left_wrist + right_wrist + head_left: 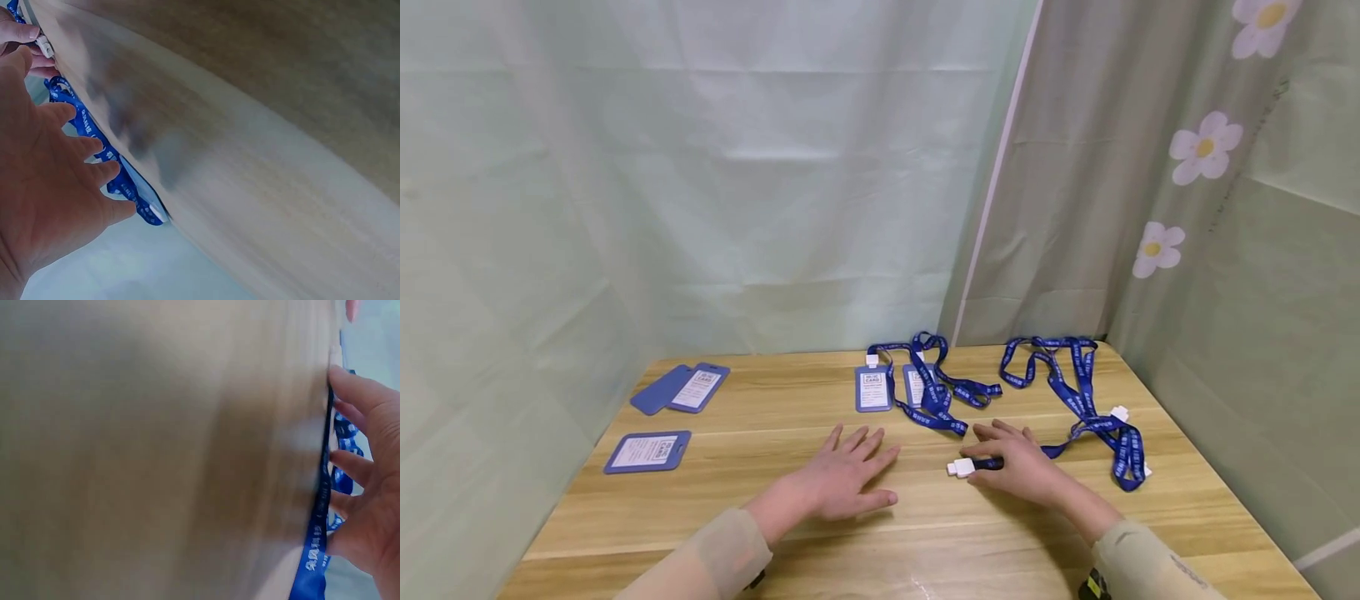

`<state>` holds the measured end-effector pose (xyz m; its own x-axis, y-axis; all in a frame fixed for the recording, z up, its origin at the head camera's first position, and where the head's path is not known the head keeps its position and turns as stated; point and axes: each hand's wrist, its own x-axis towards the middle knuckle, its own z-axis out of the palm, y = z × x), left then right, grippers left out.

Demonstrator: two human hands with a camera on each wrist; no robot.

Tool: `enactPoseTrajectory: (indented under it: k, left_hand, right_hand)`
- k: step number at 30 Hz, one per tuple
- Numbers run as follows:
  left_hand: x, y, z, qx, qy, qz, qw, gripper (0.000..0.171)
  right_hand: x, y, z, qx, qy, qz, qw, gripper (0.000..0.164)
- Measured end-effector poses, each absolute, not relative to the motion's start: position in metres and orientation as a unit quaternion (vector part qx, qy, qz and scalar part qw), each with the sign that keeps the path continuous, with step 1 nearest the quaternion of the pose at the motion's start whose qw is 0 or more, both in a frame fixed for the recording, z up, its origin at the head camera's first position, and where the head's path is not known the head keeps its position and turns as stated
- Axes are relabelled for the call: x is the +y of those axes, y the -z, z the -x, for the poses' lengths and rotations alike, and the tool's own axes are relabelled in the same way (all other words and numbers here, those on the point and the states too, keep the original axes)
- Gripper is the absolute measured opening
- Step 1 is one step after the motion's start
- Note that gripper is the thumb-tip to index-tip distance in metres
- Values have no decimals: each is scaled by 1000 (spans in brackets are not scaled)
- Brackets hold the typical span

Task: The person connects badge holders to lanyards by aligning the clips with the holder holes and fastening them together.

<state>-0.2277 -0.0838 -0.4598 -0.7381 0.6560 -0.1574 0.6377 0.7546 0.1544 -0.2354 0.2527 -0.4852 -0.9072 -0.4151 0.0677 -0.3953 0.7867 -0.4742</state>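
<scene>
Holders, left: one flat blue plastic card holder (718,376), white printed card (697,388) inside, overlaps a plain-faced blue holder (657,392), contents not showing, by the left end of the wood-grain table (775,387); closer in, a third blue holder (681,451) shows its printed card too.
Holders, far middle: two more upright blue holders (873,408) near the table's far edge, printed cards in both, white clips at their tops, and a tangle of printed blue ribbon lanyards (936,396) sprawls across the right-hand one.
Right hand: fingers bent at table centre-right, thumb and forefinger closed about a dark blue ribbon strap (990,463), its white plastic clip (961,468) poking out towards the table's middle.
Left hand: spread wide, palm down over the table's middle (846,477), holding nothing; the right hand (1017,463) is just across from it.
Lanyard pile: looped blue lanyards (1081,400) crowd the table's right end, white clips among them.
Edges and room: pale green curtain (775,208) hangs close at the table's far edge; broad bare wood runs from the left hand to the left-end holders.
</scene>
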Motion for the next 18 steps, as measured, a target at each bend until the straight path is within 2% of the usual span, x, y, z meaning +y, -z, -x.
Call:
enactPoseTrajectory:
  k: [12, 18]
  left_hand:
    - [-92, 469, 228, 932, -57, -353, 63, 77]
    - [-120, 471, 236, 950, -59, -305, 37, 75]
  right_hand:
    - [249, 493, 232, 941, 282, 189, 8, 38]
    - [249, 494, 230, 938, 292, 187, 8, 40]
